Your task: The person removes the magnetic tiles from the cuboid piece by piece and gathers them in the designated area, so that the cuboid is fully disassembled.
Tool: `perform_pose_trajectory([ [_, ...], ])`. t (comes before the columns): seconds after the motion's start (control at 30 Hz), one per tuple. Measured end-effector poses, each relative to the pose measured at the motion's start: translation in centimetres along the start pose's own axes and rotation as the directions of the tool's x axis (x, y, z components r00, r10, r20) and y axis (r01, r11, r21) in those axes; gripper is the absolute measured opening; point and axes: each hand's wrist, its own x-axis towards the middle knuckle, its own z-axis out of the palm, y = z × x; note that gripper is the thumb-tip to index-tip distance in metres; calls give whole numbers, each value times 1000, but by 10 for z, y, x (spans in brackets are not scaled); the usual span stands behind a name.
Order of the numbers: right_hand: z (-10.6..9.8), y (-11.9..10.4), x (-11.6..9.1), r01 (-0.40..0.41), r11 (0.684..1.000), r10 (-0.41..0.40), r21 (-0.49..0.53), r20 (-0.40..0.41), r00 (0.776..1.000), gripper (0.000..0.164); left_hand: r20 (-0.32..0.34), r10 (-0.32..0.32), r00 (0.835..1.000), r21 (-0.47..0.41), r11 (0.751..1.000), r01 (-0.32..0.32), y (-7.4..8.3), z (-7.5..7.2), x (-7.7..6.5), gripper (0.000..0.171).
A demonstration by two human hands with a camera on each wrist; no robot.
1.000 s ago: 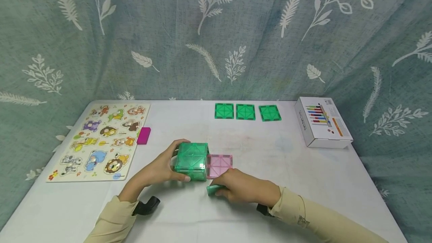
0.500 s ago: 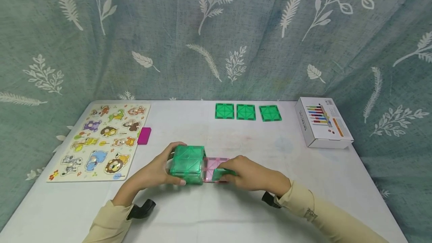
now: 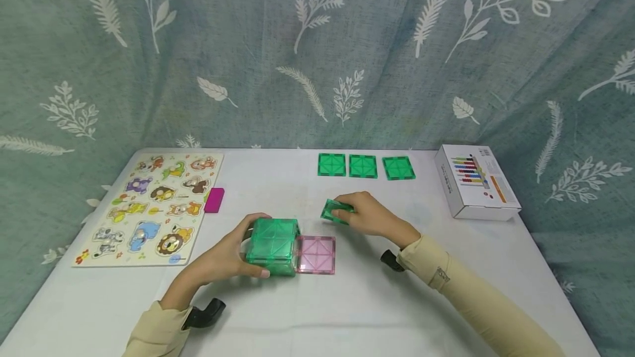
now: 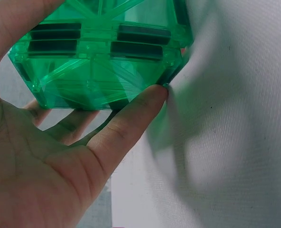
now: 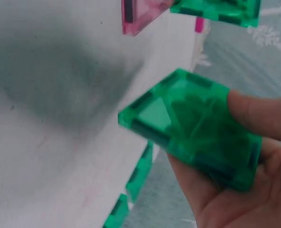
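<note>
My left hand [image 3: 225, 255] grips a box built of translucent green square magnetic tiles [image 3: 274, 241], thumb on the near side and fingers round the left and back. In the left wrist view the thumb touches an edge of the green tile box [image 4: 90, 71]. A pink magnetic tile [image 3: 316, 255] lies flat against the box's right side. Behind that pink tile, my right hand [image 3: 369, 214] pinches a single green magnetic tile [image 3: 333, 211] above the table. The right wrist view shows this green tile [image 5: 192, 126] tilted between thumb and fingers.
Three green tiles [image 3: 362, 166] lie in a row at the back of the white table [image 3: 416, 269]. An animal puzzle board [image 3: 149, 208] is at the left, with a magenta block [image 3: 214, 200] by its edge. A white box [image 3: 476, 180] stands at the back right.
My right hand has lifted the green tile from the near side of the pink tile, across it, and back toward the row. The left hand and box have shifted slightly left and nearer.
</note>
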Motion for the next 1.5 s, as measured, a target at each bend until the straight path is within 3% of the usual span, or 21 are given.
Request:
perform_pose_trajectory([
  [0.1, 3, 6, 13, -36, 999, 33, -31, -80, 996, 31, -8, -1, 1000, 4, 1000, 2, 0, 0, 0, 107],
  [0.33, 11, 15, 35, -41, 996, 20, -85, -229, 973, 26, -5, 1, 1000, 3, 1000, -1, 0, 0, 0, 108],
  [0.57, 21, 19, 47, -30, 983, -25, -181, -290, 957, 24, -14, 4, 1000, 9, 1000, -4, 2, 0, -1, 107],
  [0.8, 25, 26, 56, -1, 979, -69, -204, -336, 939, 27, -13, 2, 1000, 10, 1000, -2, 3, 0, -1, 107],
  [0.93, 24, 28, 57, -8, 984, -47, -178, -304, 952, 29, -10, 11, 1000, 8, 1000, -11, 2, 0, -1, 107],
  [1.1, 22, 29, 56, -51, 985, 21, -163, -183, 983, 37, -16, 2, 1000, 11, 1000, -2, 1, 0, -1, 107],
  [1.23, 20, 30, 51, -88, 980, 73, -180, -90, 993, 50, -18, -4, 1000, 10, 1000, 4, 0, 1, -2, 107],
  [1.33, 18, 31, 47, -66, 981, 61, -184, -34, 998, 55, -17, -9, 1000, 8, 1000, 9, 0, 1, -2, 108],
  [1.5, 15, 31, 43, -39, 982, 45, -182, 29, 999, 50, -18, -8, 1000, 12, 1000, 8, 0, 1, -2, 108],
])
